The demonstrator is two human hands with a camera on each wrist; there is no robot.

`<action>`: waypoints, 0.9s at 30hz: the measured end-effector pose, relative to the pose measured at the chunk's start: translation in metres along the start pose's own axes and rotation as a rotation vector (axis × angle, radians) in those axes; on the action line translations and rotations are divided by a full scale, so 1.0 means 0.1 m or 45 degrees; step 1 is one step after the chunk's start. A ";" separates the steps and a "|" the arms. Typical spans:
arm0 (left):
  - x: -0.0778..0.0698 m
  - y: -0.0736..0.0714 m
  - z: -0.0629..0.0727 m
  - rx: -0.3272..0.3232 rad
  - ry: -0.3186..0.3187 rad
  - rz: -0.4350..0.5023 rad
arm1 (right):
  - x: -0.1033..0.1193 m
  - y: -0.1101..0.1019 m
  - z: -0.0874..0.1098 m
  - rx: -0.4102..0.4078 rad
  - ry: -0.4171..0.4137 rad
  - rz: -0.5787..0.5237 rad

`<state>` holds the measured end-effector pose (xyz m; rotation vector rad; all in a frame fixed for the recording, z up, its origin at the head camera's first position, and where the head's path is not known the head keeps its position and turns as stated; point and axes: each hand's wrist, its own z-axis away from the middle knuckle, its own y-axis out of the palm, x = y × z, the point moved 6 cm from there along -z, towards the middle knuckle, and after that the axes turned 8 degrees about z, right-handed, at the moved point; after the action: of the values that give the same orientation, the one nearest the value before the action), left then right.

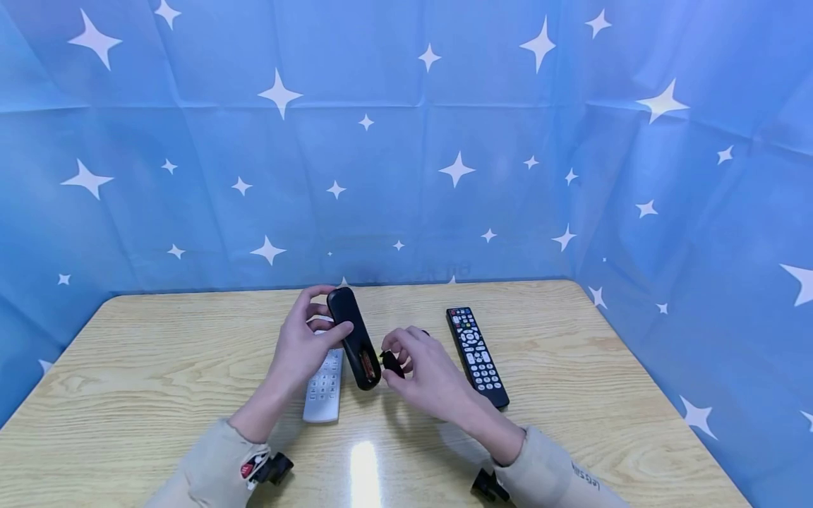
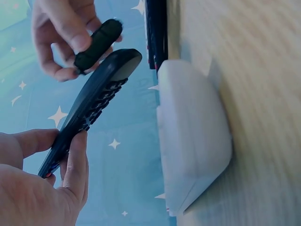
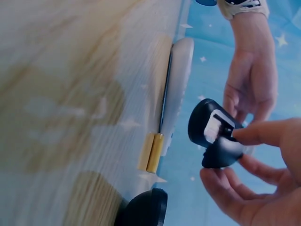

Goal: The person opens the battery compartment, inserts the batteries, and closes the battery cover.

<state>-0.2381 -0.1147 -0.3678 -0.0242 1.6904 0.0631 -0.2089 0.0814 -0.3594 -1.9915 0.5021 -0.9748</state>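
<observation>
My left hand (image 1: 303, 346) holds a black remote control (image 1: 348, 321) by its upper part, tilted above the table with its back toward me. Inside the uncovered battery compartment at its lower end, a reddish-brown battery (image 1: 368, 365) shows. Between thumb and fingers, my right hand (image 1: 427, 370) pinches a small black battery cover (image 1: 392, 363), close beside that compartment. In the right wrist view, the cover (image 3: 225, 153) stands at the remote's end (image 3: 200, 125); whether they touch is hard to tell. A yellow battery (image 3: 155, 153) lies on the table past the white remote control (image 1: 322, 391).
The white remote lies under my left hand, buttons up. Right of my right hand, another black remote control (image 1: 476, 356) lies face up on the wooden table (image 1: 159, 367). A blue star-patterned cloth (image 1: 381, 155) hangs behind the table and along its right side.
</observation>
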 end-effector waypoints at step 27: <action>-0.14 -0.21 -0.07 -0.050 0.022 -0.034 | 0.03 0.37 0.10 0.636 -0.024 0.371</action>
<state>-0.2423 -0.1366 -0.3533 -0.0771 1.7058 0.0763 -0.1989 0.0632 -0.3917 -1.4342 0.4679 -0.8029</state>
